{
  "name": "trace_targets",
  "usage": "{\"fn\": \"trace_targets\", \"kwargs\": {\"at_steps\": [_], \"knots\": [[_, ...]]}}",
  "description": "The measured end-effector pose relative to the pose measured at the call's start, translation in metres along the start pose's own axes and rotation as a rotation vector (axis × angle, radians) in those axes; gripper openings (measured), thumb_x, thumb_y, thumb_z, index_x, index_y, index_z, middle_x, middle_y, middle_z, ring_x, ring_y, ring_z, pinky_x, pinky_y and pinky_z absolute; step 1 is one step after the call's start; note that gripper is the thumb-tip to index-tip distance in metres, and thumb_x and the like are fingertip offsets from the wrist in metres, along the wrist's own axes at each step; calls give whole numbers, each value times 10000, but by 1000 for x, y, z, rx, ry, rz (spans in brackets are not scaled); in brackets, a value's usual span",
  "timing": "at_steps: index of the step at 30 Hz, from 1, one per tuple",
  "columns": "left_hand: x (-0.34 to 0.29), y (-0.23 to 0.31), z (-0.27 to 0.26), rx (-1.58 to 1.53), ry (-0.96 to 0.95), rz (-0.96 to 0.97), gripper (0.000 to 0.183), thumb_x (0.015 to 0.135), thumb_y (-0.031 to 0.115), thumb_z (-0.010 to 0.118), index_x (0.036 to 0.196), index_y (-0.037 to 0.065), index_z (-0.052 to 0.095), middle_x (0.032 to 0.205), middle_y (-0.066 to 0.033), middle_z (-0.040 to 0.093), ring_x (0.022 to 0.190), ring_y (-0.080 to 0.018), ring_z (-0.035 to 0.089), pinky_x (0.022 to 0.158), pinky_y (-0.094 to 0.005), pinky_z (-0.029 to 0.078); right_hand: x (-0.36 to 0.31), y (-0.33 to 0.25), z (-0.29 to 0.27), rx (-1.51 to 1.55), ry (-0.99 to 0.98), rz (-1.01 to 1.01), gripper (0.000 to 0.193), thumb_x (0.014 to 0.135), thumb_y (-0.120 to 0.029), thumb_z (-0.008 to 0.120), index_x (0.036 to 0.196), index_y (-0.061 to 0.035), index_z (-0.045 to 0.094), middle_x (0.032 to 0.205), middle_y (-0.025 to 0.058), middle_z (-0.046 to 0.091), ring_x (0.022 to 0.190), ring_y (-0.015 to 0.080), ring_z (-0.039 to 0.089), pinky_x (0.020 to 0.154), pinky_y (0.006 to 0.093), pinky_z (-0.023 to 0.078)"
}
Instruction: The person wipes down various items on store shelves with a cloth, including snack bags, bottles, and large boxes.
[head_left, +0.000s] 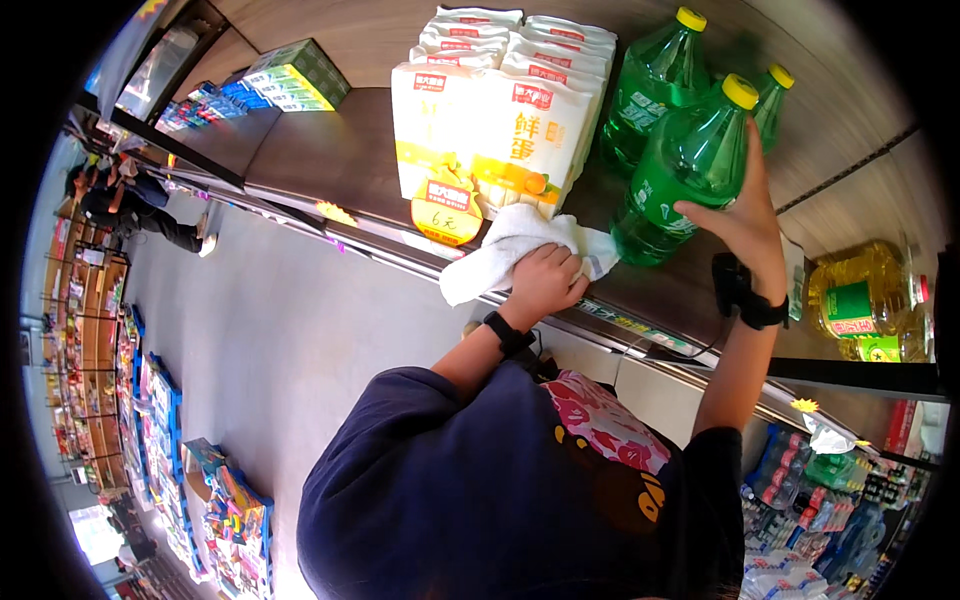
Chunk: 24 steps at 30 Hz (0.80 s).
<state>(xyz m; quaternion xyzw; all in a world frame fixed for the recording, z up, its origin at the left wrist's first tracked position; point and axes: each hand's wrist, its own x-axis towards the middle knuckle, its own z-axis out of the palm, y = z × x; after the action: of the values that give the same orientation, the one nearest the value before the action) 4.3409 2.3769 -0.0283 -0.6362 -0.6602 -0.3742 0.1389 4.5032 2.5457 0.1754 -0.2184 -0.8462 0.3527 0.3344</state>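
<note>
we count three green bottles with yellow caps on the wooden shelf (330,150): the front green bottle (680,170) and two more behind it at about 12 o'clock. at 9 o'clock of them sit the white packages (490,110), a block of stacked packs whose number we cannot tell exactly. at 3 o'clock, on the next shelf section, lies a yellow oil bottle (860,295).

our right hand (745,215) reaches up with the forearm near vertical, fingers spread and pressed flat on the front green bottle's side, holding it tilted a little, not wrapped fully around it. our left hand (545,280) comes up from 6 o'clock, fingers clenched down on one white cloth (500,250), pressing it on the shelf edge just beside the bottle's base. each wrist wears one black band.
</note>
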Motion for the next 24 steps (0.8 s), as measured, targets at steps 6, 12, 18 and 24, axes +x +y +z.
{"fn": "trace_targets", "kwargs": {"at_steps": [6,12,18,24], "knots": [[0,0,1,0,18,-17,154,694,204,645,648,88,556,659,-71,537,639,-257,562,564,-375,475,-28,-5,22,-52,229,-32,1149,598,-68,843,1486,-47,114,1370,168,383,1262,259,406,1059,365,328],[-6,0,-1,-2,-30,-7,168,724,227,640,664,91,563,676,-74,540,660,-246,564,591,-361,481,-81,31,70,-93,212,387,1008,682,-211,822,1440,-12,188,1327,229,489,1160,303,543,958,371,429],[-10,-3,2,21,60,74,157,709,214,653,656,112,546,665,-37,512,632,-214,553,563,-331,470,-91,54,84,-215,121,465,845,718,-358,793,1336,-5,337,1140,198,629,1042,364,613,857,408,477],[-8,-3,2,11,74,93,177,689,204,672,649,117,523,664,-33,507,620,-210,543,537,-325,460,-82,75,89,-364,104,415,960,731,-445,748,1379,26,220,1023,259,638,940,443,608,745,469,498]]}}
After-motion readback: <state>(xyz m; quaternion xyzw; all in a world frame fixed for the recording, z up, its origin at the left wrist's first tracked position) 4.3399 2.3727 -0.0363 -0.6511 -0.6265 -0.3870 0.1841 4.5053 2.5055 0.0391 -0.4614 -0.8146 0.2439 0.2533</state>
